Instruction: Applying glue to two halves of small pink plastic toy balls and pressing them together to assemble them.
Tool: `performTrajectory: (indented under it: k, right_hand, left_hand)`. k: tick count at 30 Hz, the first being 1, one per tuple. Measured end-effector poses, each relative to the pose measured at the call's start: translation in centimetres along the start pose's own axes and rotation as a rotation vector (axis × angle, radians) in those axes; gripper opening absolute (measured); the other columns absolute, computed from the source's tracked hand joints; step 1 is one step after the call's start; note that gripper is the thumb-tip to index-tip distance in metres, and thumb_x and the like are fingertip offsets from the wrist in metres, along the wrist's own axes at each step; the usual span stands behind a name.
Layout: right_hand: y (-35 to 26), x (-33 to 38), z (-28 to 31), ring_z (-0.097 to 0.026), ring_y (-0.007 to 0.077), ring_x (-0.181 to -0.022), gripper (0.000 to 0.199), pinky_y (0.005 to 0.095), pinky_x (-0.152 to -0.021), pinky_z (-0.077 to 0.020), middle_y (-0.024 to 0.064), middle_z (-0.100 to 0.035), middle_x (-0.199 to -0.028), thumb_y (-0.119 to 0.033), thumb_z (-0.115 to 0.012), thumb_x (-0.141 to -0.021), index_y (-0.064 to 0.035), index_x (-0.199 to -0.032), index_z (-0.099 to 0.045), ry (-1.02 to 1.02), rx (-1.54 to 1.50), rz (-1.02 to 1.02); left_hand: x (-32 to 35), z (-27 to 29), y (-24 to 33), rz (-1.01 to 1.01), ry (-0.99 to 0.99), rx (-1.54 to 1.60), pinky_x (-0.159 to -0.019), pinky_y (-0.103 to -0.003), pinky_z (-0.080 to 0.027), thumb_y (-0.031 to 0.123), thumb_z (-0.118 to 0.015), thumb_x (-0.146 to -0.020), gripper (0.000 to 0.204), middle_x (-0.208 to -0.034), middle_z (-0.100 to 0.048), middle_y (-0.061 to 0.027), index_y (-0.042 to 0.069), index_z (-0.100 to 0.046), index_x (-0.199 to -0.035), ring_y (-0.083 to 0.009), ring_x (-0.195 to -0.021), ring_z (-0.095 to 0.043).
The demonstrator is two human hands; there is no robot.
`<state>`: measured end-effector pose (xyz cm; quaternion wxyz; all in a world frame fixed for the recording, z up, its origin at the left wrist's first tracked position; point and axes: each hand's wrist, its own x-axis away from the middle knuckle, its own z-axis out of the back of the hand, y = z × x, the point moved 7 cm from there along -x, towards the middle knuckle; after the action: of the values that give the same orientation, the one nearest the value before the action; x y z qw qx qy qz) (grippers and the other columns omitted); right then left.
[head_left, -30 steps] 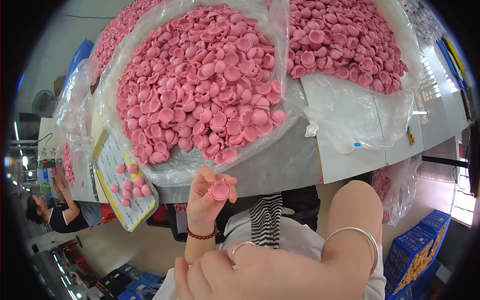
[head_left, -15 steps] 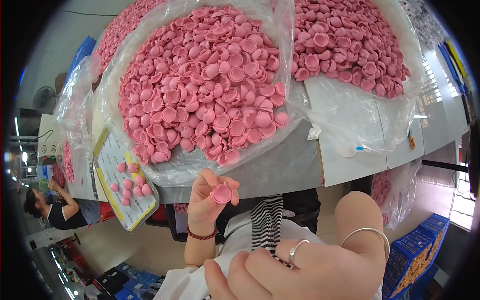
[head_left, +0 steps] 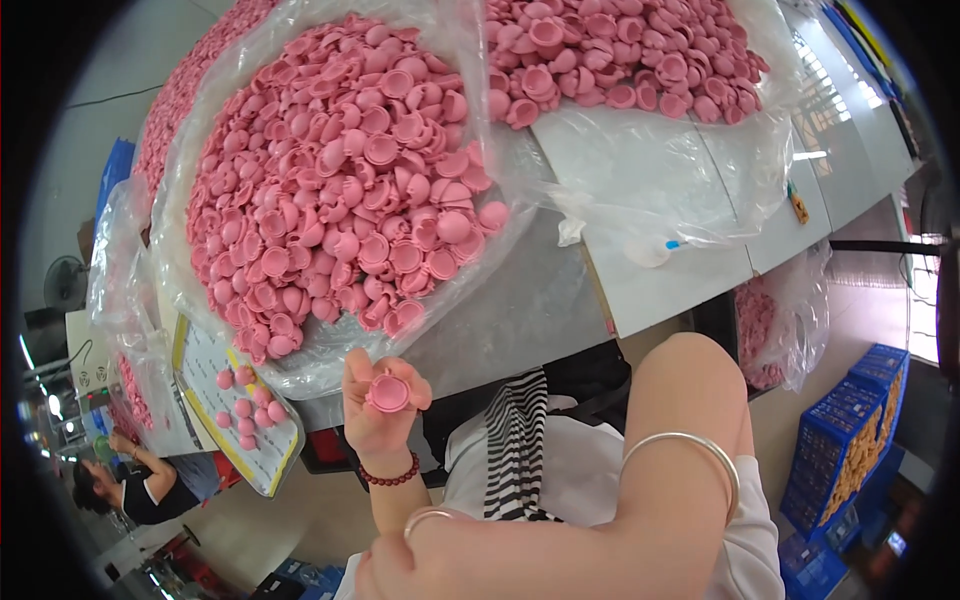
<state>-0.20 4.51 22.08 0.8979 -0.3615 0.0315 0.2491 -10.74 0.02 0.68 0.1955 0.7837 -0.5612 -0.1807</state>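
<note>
A pink hollow half-sphere shell [head_left: 389, 393] is pinched in the fingers of my left hand [head_left: 374, 430], its open side turned up. The hand is just in front of the table edge, below a big heap of similar pink shells [head_left: 330, 170] lying on clear plastic sheeting. My right arm bends across my body, so my right hand [head_left: 455, 555], with a ring on it, lies low at the bottom edge of the view. Its fingertips are mostly out of sight, and whether they hold anything is hidden.
A yellow-edged tray [head_left: 272, 478] with several pink balls [head_left: 247, 408] stands left of the heap. A second heap of shells [head_left: 620, 60] lies at the back right. Blue crates [head_left: 815, 450] stand at the right. At the far left a person [head_left: 150, 490] sits by the table.
My view has shifted, so the heaps sit farther left and the crates show more. My right hand has moved left and lower across my body. The left hand still holds the shell.
</note>
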Motion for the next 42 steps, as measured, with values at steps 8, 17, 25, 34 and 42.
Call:
performTrajectory:
  k: [8,17,25,34,42]
  right_hand:
    - [0.8,1.9,0.3,-0.048,0.0146,-0.057,0.017,0.0215,-0.039,-0.0305,0.0031,-0.049,-0.060,-0.014,-0.053,-0.061,0.0000,-0.070,-0.056,0.466,0.313,-0.252]
    - [4.1,5.6,1.0,-0.060,0.0328,-0.075,0.037,0.0355,-0.071,-0.0474,0.0278,-0.044,-0.100,-0.031,-0.057,-0.079,0.0002,-0.094,-0.045,1.359,-1.368,-0.046]
    - [3.9,5.1,-1.1,-0.056,0.0422,-0.084,0.044,0.0494,-0.099,-0.0226,0.0319,-0.037,-0.106,-0.036,-0.050,-0.084,-0.0090,-0.112,-0.029,0.947,-1.631,0.694]
    - [4.4,5.3,-0.6,-0.059,0.0304,-0.067,0.037,0.0316,-0.072,-0.0343,0.0227,-0.047,-0.093,-0.037,-0.053,-0.082,-0.0115,-0.103,-0.036,1.026,-1.536,0.496]
    - [4.0,5.1,-0.5,-0.058,0.0283,-0.065,0.033,0.0304,-0.071,-0.0323,0.0223,-0.048,-0.088,-0.036,-0.052,-0.083,-0.0103,-0.099,-0.039,1.044,-1.584,0.449]
  left_hand:
    - [-0.5,0.0,-0.2,-0.010,-0.006,0.008,-0.064,-0.035,-0.045,0.010,-0.063,-0.076,0.027,-0.106,-0.053,-0.0241,0.007,-0.043,-0.093,-0.0289,-0.076,-0.058]
    - [0.2,0.7,0.6,-0.042,0.019,0.034,-0.067,-0.034,-0.046,0.008,-0.061,-0.077,0.024,-0.105,-0.053,-0.0247,0.006,-0.043,-0.093,-0.0289,-0.078,-0.058]
    - [-1.0,-0.2,0.2,-0.008,-0.010,0.047,-0.066,-0.033,-0.045,0.010,-0.062,-0.076,0.024,-0.104,-0.054,-0.0237,0.007,-0.044,-0.092,-0.0273,-0.076,-0.058]
    - [-0.6,0.5,0.3,-0.010,-0.003,0.063,-0.065,-0.034,-0.045,0.010,-0.063,-0.075,0.026,-0.103,-0.054,-0.0235,0.008,-0.044,-0.092,-0.0282,-0.077,-0.058]
    - [-0.5,0.3,0.6,-0.026,-0.018,0.070,-0.065,-0.034,-0.044,0.009,-0.065,-0.074,0.026,-0.103,-0.054,-0.0221,0.008,-0.044,-0.091,-0.0276,-0.079,-0.058]
